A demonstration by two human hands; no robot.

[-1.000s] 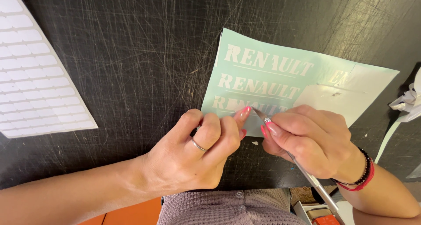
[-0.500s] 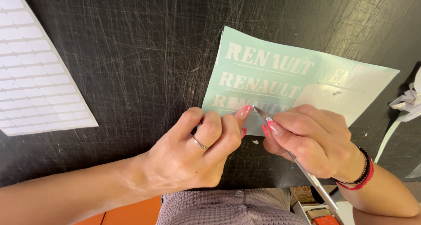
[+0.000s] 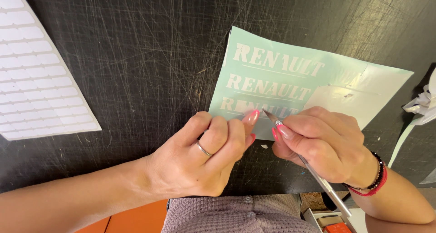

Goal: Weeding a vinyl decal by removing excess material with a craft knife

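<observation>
Two hands [image 3: 200, 155] [image 3: 324, 144], craft knife [image 3: 313, 174] tip on mint decal sheet [image 3: 290, 78]

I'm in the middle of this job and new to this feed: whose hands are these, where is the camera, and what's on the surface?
The view comes from a camera on the person's head, looking down at their own two bare hands. The left hand presses down the near edge of a pale green sheet cut with white lettering. The right hand holds a thin metal craft knife like a pen, tip on that sheet. Both lie on a scratched black table. At far left is a white sheet of small labels.
</observation>
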